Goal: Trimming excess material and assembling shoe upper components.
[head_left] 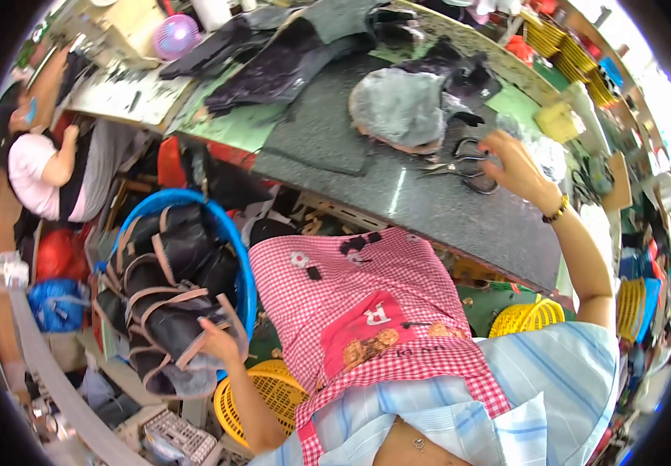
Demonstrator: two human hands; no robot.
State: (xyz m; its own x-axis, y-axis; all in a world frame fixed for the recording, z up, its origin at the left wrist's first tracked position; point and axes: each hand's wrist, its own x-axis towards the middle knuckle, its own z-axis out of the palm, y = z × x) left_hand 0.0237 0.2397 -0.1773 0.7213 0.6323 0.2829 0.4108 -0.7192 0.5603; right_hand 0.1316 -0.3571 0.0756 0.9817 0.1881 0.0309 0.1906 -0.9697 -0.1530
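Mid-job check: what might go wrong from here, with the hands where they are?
Two risks stand out.
1. The right hand is close by the handles of the scissors; a careless bump might send them sliding across the dark tabletop.
2. The black pieces rise above the rim of the blue tub; a tug from the left hand could drag others out.

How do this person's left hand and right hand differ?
The left hand is at the black pieces in the blue tub; the right hand is at the scissors on the table. The right hand has beads at its wrist; the left hand shows none. Neither wears gloves.
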